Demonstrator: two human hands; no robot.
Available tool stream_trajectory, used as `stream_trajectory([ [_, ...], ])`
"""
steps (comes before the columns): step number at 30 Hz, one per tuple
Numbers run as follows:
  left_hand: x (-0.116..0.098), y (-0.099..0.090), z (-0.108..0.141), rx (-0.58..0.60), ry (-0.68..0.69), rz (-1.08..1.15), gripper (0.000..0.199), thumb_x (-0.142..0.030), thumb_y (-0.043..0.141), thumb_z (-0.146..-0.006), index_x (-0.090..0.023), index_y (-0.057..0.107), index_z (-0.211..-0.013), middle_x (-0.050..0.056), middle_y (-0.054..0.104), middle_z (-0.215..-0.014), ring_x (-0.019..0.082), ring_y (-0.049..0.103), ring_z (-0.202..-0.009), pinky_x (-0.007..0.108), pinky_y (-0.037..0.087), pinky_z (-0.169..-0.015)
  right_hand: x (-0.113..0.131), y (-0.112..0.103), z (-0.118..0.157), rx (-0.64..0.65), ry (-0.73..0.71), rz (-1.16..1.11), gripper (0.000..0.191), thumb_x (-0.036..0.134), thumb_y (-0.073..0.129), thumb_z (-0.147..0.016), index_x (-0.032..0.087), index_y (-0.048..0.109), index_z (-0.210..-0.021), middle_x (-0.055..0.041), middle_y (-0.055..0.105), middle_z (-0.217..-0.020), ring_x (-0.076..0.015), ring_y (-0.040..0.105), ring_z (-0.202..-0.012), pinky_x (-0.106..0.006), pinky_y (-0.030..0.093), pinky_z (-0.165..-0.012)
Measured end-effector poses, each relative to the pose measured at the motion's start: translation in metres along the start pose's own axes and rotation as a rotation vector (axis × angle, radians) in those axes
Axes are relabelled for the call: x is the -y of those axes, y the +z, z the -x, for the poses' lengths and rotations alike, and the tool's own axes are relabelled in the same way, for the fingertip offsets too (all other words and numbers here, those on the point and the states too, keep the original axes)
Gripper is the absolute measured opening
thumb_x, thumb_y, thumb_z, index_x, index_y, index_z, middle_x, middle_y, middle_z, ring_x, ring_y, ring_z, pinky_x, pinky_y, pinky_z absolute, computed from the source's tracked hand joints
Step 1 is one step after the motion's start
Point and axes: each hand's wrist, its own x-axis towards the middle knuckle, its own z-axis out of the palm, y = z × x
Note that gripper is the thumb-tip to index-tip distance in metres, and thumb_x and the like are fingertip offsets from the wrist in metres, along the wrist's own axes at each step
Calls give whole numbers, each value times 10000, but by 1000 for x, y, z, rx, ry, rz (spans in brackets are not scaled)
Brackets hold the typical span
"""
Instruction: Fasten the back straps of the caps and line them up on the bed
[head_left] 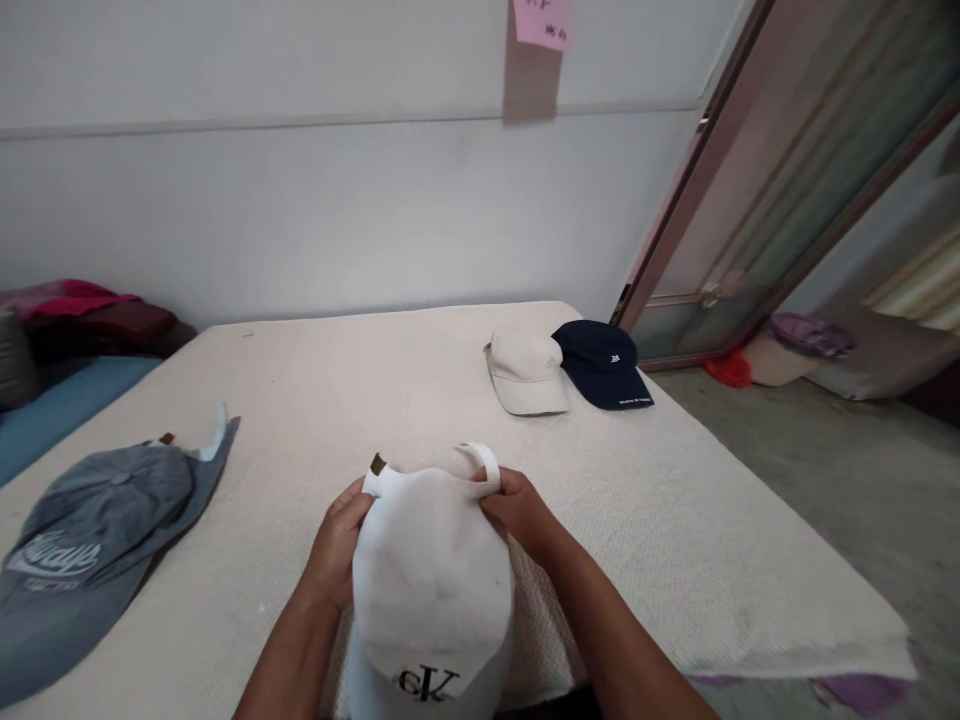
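Observation:
A white baseball cap (431,560) with black letters on its front is held between both hands, its brim toward me. My left hand (337,540) is closed on the back edge at the left, beside the strap end with a brass buckle (378,464). My right hand (521,510) pinches the back edge at the right, where the loose white strap (486,464) curls up. The two strap ends are apart. Fingers of the left hand are partly hidden by the cap.
Grey caps (112,520) lie at the left of the cream-covered table (360,390). A beige cap (525,370) and a navy cap (604,365) rest at the back right, touching. Behind stands a white wall (337,220) with a pink note (541,22); a sliding door (750,200) is at right.

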Motion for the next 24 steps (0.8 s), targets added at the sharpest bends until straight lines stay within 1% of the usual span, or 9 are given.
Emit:
stream_trajectory([
  [4, -2, 10, 9, 121, -61, -128, 115, -207, 628, -702, -172, 667, -804, -14, 618, -596, 114, 519, -467, 205, 365, -446, 4, -8, 1, 73, 73, -294, 191, 123, 567, -654, 174, 608, -833, -5, 600, -697, -141, 533, -615, -258, 386, -574],
  [7, -1, 15, 9, 144, -52, -210, 184, -302, 636, -739, -177, 670, -871, 10, 650, -645, 149, 575, -534, 231, 415, -498, 5, -12, 1, 101, 69, -379, 166, 157, 580, -681, 167, 596, -845, -16, 589, -711, -141, 535, -620, -253, 382, -565],
  [9, 2, 15, 5, 104, -23, -255, 248, -374, 650, -735, -177, 667, -884, 8, 642, -622, 165, 585, -532, 250, 432, -504, 5, -14, -1, 89, 60, -411, 136, 186, 584, -699, 160, 593, -833, -19, 575, -709, -139, 529, -622, -248, 378, -559],
  [12, 4, 12, -3, -48, 23, -272, 315, -428, 684, -696, -179, 663, -888, -4, 640, -592, 164, 584, -498, 251, 437, -485, 5, -16, -3, 30, 56, -488, 149, 264, 604, -725, 163, 585, -832, -16, 556, -718, -134, 514, -621, -243, 372, -550],
  [14, 4, 10, -7, -98, 0, -228, 337, -433, 697, -684, -175, 662, -898, 11, 669, -626, 170, 606, -521, 251, 453, -498, 6, -16, -3, -2, 70, -512, 199, 326, 625, -732, 168, 582, -845, -11, 544, -721, -127, 498, -609, -239, 362, -537],
  [15, 3, 9, -8, -90, -27, -184, 332, -424, 702, -684, -171, 662, -897, 23, 684, -649, 174, 618, -540, 254, 464, -510, 7, -16, -3, -8, 82, -504, 222, 357, 629, -737, 169, 582, -848, -9, 539, -715, -124, 490, -601, -238, 356, -529],
  [18, 0, 7, -6, -8, -112, -5, 269, -360, 711, -699, -159, 663, -870, 44, 704, -687, 173, 632, -567, 265, 490, -541, 11, -15, -1, 6, 110, -430, 260, 422, 593, -771, 164, 581, -805, -5, 522, -677, -114, 460, -570, -239, 341, -514],
  [21, -4, 7, -2, 19, -143, 142, 190, -277, 727, -692, -157, 663, -825, 34, 707, -679, 162, 635, -545, 270, 507, -542, 14, -14, 1, 60, 115, -375, 266, 430, 553, -801, 168, 566, -755, 13, 486, -632, -97, 412, -529, -234, 317, -492],
  [24, -7, 9, 0, -27, -137, 223, 177, -204, 752, -650, -164, 661, -797, 9, 702, -658, 153, 636, -524, 257, 512, -512, 15, -15, 2, 73, 125, -329, 242, 414, 552, -804, 175, 563, -766, 24, 470, -619, -91, 392, -509, -228, 297, -472],
])
